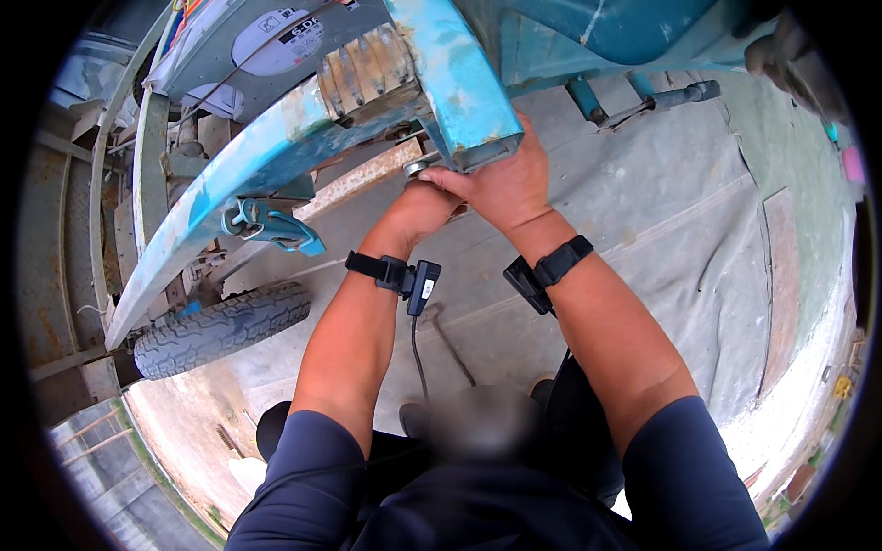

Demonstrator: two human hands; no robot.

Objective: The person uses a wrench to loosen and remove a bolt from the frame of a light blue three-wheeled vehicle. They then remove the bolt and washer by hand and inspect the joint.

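Both hands work under the open end of a worn blue square steel beam (467, 92). My left hand (424, 209) is closed, its fingers curled out of sight beside a small round metal part (415, 169). What it grips is hidden. My right hand (514, 184) is curled up against the beam's end, with its thumb stretched left to the round part and touching my left hand. The beam hides its other fingers and whatever they hold. A curved blue frame rail (230, 170) runs left from the beam, and a rusty bar (358, 179) lies below it.
Left of me stand a treaded tyre (225, 331) and a blue latch-like bracket (276, 227) on the rail. A ribbed brown block (366, 72) sits on top. Grey sheeting (643, 220) covers the ground, with a thin metal rod (450, 344) near my feet.
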